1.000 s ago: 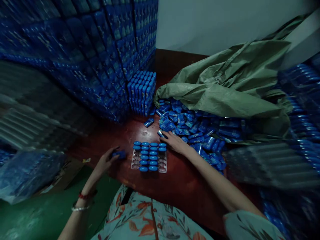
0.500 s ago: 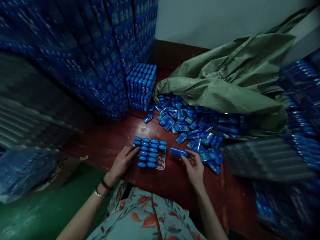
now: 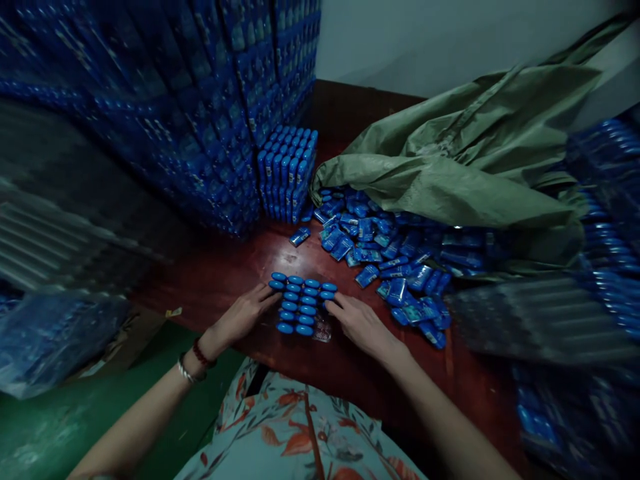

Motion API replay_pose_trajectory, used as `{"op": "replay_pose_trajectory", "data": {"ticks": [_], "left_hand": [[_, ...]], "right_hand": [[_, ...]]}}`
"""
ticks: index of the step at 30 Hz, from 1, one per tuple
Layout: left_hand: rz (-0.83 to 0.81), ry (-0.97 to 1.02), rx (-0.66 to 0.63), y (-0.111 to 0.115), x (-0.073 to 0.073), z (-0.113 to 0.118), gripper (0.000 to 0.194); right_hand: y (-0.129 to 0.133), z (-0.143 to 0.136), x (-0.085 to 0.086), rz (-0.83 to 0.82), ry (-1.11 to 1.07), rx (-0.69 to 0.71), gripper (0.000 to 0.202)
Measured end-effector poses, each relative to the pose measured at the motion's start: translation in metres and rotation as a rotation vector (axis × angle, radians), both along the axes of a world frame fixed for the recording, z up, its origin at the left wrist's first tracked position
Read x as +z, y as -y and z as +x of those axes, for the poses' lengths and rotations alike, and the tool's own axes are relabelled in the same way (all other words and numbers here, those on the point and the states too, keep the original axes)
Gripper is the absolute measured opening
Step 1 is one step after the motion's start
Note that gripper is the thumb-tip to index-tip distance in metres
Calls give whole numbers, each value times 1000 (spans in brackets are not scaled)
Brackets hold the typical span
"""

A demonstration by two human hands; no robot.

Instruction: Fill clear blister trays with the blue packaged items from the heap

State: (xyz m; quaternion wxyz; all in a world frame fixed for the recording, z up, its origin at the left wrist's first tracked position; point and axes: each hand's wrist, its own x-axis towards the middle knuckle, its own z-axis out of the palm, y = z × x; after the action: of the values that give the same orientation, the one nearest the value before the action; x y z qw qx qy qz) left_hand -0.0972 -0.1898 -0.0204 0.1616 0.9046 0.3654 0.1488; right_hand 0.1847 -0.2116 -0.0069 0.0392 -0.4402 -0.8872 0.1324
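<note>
A clear plastic tray (image 3: pixel 323 331) lies on the red tabletop in front of me. Blue packs (image 3: pixel 295 301) stand on end in it, in rows showing rounded tops. Two middle columns are filled down to the near edge. At the tray's right side, my right hand (image 3: pixel 357 323) pinches a blue pack (image 3: pixel 329 304), just below the two packs at the top of that column. The fingers of my left hand (image 3: pixel 249 309) are closed together at the tray's upper left side, against the packs there; what they grip is hidden.
Loose blue packs (image 3: pixel 367 230) spill from a green cloth sack (image 3: pixel 450 173) behind the tray. A block of stacked packs (image 3: pixel 287 167) stands back left, beside a tall wall of packs (image 3: pixel 200 100). Stacked clear trays (image 3: pixel 525 320) are at right, others (image 3: pixel 60 227) at left.
My right hand has moved left with the blue pack, from beside the tray to its right column, and the pack has turned upright. My left hand stays at the tray's left side.
</note>
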Motion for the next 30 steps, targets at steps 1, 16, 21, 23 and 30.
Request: {"op": "replay_pose_trajectory", "data": {"ticks": [1, 16, 21, 23, 30], "left_hand": [[-4, 4, 0, -2, -1, 1, 40], [-2, 333, 374, -70, -18, 13, 34], [-79, -27, 258, -162, -19, 67, 34], [-93, -84, 216, -180, -24, 80, 37], [-177, -30, 193, -152, -36, 37, 31]], "right_hand": [[-3, -4, 4, -19, 41, 11, 36], [-46, 20, -16, 276, -232, -556, 32], [-118, 1, -17, 125, 35, -654, 52], [-128, -6, -15, -4, 108, -637, 57], [-59, 30, -27, 5, -228, -629, 29]]}}
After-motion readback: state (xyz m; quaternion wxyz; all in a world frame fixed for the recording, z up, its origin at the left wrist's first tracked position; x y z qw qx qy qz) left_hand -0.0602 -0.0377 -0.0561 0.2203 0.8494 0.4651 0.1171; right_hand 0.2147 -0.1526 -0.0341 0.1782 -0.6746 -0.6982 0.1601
